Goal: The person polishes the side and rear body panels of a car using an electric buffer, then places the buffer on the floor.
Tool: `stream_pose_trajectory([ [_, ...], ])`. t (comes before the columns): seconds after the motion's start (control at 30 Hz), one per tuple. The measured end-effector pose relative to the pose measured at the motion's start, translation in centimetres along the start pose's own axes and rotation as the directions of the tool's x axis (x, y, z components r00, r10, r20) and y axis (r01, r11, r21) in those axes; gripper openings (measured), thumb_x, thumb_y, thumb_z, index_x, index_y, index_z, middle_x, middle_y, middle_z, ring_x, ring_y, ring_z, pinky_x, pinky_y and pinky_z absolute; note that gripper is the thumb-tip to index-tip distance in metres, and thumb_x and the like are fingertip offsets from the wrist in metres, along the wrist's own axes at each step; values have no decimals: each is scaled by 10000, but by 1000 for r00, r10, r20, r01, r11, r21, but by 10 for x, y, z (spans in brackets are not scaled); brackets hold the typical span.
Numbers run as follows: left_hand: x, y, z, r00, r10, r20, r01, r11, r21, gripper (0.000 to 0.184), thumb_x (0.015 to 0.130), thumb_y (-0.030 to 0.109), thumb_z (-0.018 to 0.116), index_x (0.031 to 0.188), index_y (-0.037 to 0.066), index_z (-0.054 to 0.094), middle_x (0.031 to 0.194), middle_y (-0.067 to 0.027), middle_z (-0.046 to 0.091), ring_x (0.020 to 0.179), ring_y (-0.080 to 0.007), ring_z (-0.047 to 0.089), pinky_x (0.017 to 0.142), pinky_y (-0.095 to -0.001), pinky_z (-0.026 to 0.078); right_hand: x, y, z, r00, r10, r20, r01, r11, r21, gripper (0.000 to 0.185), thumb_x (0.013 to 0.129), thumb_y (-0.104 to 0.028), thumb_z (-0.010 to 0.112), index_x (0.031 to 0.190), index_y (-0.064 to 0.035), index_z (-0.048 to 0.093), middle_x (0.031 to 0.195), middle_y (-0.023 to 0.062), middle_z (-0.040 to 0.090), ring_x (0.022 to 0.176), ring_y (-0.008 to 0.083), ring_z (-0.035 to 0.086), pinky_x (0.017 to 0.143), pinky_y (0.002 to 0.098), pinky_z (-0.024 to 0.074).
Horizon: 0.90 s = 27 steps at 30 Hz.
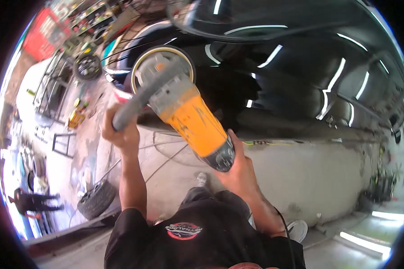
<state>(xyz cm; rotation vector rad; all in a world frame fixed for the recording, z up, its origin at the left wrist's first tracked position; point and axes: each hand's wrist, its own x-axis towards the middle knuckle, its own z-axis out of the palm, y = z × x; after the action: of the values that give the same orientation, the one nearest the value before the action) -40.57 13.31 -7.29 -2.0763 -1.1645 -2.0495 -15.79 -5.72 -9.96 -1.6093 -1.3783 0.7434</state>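
A yellow and grey rotary polisher (pixel 194 122) is held in both hands against a glossy black car (pixel 283 80). My left hand (pixel 123 130) is wrapped round the dark end of its curved front handle. The black rear end of the body sits in my right hand (pixel 238 168), its fingers closed round it. At the tool's far end, the round pad (pixel 193 67) with a pale rim lies at the car's bodywork; its working face is hidden. A dark power cord (pixel 286 224) runs along my right forearm.
A loose tire (pixel 96 199) lies on the floor at the left, and a wheel (pixel 87 67) stands farther back. A small dark stool (pixel 63 144) is near a yellow container (pixel 76 119). Another person (pixel 33 200) is at far left. Hoses or cables cross the floor beneath me.
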Motion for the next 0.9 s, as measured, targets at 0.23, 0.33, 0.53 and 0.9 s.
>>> stream_pose_trajectory([
  [0.23, -57, 151, 112, 870, 426, 248, -237, 803, -547, 190, 691, 22, 815, 760, 17, 638, 605, -79, 546, 496, -232, 536, 462, -339, 397, -113, 104, -54, 901, 292, -322, -272, 956, 108, 1019, 718, -127, 878, 1549, -40, 295, 1263, 259, 671, 1176, 374, 675, 976, 458, 548],
  [0.33, -87, 205, 171, 842, 485, 236, -269, 757, -596, 212, 623, 50, 830, 746, 58, 658, 599, -55, 518, 511, -244, 536, 466, -347, 394, -146, 151, -71, 797, 398, -454, -327, 917, 231, 1003, 693, -93, 894, 1519, -21, 329, 1229, 178, 667, 1099, 293, 679, 973, 416, 529],
  [0.53, -124, 281, 261, 672, 627, 393, -134, 626, -769, 333, 519, 106, 820, 818, 89, 675, 730, -62, 654, 655, -287, 661, 587, -385, 529, -181, 222, -99, 627, 387, -676, -293, 921, 255, 992, 668, -105, 914, 1475, 30, 353, 1253, 183, 611, 1150, 267, 607, 1009, 402, 486],
  [0.9, -145, 238, 199, 664, 642, 384, -200, 647, -736, 246, 540, 134, 829, 707, 66, 662, 591, -40, 511, 500, -230, 526, 467, -365, 399, -204, 228, -51, 728, 463, -506, -354, 885, 301, 988, 673, -136, 924, 1476, -3, 363, 1265, 183, 638, 1142, 265, 645, 994, 415, 513],
])
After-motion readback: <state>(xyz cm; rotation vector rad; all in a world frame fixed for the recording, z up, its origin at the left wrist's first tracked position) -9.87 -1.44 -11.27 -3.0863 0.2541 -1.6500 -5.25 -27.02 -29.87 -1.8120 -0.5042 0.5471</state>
